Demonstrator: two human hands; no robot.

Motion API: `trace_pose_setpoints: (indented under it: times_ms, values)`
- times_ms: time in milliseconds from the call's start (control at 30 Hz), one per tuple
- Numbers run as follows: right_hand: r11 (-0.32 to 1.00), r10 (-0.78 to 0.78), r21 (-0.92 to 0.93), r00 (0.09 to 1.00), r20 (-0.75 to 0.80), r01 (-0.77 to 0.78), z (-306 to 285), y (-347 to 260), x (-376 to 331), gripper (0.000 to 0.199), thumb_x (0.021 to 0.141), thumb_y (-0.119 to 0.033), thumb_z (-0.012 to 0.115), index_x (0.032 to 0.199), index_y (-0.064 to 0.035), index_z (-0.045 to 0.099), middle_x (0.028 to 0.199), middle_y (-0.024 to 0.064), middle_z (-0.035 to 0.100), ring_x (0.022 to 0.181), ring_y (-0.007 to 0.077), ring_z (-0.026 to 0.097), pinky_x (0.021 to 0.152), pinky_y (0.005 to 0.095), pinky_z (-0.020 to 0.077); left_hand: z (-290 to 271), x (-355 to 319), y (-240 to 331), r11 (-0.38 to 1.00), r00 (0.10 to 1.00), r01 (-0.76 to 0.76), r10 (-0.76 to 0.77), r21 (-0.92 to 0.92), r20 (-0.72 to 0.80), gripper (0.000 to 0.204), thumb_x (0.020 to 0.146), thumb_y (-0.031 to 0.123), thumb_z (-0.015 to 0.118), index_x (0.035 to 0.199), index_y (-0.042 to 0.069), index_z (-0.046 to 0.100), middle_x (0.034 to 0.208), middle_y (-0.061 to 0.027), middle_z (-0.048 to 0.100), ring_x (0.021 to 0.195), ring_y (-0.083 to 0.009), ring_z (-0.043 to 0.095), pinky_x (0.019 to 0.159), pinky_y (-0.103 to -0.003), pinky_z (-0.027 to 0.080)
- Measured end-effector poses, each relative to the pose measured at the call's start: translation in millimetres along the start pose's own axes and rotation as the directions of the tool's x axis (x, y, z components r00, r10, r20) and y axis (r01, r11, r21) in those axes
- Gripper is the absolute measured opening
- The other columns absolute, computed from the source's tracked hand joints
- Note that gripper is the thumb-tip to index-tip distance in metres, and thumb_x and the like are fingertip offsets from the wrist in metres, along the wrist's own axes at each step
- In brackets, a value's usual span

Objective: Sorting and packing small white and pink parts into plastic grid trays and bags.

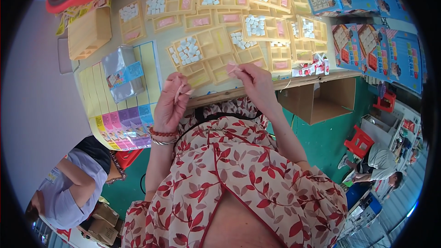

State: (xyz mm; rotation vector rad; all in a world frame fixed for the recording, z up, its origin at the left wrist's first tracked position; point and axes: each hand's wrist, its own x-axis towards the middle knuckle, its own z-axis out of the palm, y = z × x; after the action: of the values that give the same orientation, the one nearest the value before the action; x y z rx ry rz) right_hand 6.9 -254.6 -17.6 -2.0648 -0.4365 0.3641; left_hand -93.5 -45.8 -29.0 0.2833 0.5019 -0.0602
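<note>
Pink slips: thin, light, limp, I judge; pinch at an edge.
Left hand point(171, 103): fingers clenched on pink slips point(180, 88).
Right hand point(257, 82): fingertips pinching one pink slip point(231, 68) above the wooden trays point(216, 55).

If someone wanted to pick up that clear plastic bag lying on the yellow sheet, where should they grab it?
Probably by the near short edge of the bag, coming from above: it lies flat on the sheet, so only a pinched edge gives a hold, and that edge has bare sheet around it.

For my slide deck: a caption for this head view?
Left hand and right hand each hold pink slips above wooden compartment trays.
</note>
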Motion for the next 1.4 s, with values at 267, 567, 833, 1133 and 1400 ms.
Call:
trace_pose_setpoints:
  times_ms: [267, 567, 833, 1133, 1400]
  values:
    - [0.904, 0.340, 0.282, 0.940, -0.018, -0.321, 27, 7, -13, 0.016, 0.084, -0.013, 0.063, 0.084, 0.0027, 0.063, 0.062, 0.0011, 0.058, 0.056, 0.0044, 0.051, 0.050, 0.0189, 0.0391, 5, -5, -3, 0.905, 0.986, -0.087, 0.137, 0.417, -0.093, 0.021, 0.090, 0.011, 0.055, 0.109, 0.004, 0.051, 0.088, -0.0016, 0.055, 0.074, -0.0065, 0.053, 0.062, -0.016, 0.046]
    - [0.845, 0.384, 0.444, 0.917, -0.113, -0.299, 24, 11, -17, 0.013, 0.085, -0.012, 0.062, 0.082, 0.0000, 0.060, 0.064, -0.0012, 0.057, 0.054, 0.0025, 0.049, 0.048, 0.0172, 0.0353, 4, -4, -1, 0.836, 0.966, -0.131, 0.228, 0.533, -0.120, 0.022, 0.088, 0.010, 0.057, 0.108, 0.003, 0.053, 0.090, -0.0015, 0.059, 0.080, -0.0074, 0.058, 0.068, -0.018, 0.049]
    - [0.971, 0.081, 0.237, 0.953, -0.292, -0.009, 21, 7, 17, 0.014, 0.086, -0.009, 0.061, 0.094, 0.0003, 0.064, 0.072, 0.0008, 0.058, 0.061, 0.0038, 0.046, 0.053, 0.0185, 0.0363, 7, -3, 2, 0.817, 0.966, -0.113, 0.225, 0.565, -0.131, 0.020, 0.087, 0.008, 0.058, 0.106, 0.002, 0.056, 0.089, -0.0004, 0.056, 0.080, -0.0065, 0.056, 0.073, -0.019, 0.049]
    - [0.806, -0.236, -0.558, 0.972, 0.001, 0.196, 3, -7, 62, 0.016, 0.085, -0.019, 0.056, 0.081, -0.0032, 0.056, 0.079, 0.0092, 0.058, 0.077, 0.0272, 0.057, 0.063, 0.0367, 0.0455, 3, -8, 1, 0.809, 0.970, -0.116, 0.217, 0.576, -0.110, 0.021, 0.088, 0.008, 0.056, 0.108, 0.002, 0.053, 0.091, -0.0016, 0.059, 0.082, -0.0080, 0.059, 0.074, -0.019, 0.049]
    - [0.857, -0.106, -0.507, 0.994, 0.011, 0.096, 4, -8, 32, 0.019, 0.081, -0.024, 0.061, 0.085, -0.0059, 0.057, 0.081, 0.0068, 0.058, 0.077, 0.0250, 0.057, 0.065, 0.0357, 0.0463, 1, -14, 6, 0.806, 0.950, -0.157, 0.281, 0.571, -0.136, 0.020, 0.087, 0.007, 0.058, 0.106, 0.002, 0.056, 0.088, -0.0004, 0.057, 0.076, -0.0067, 0.057, 0.071, -0.018, 0.048]
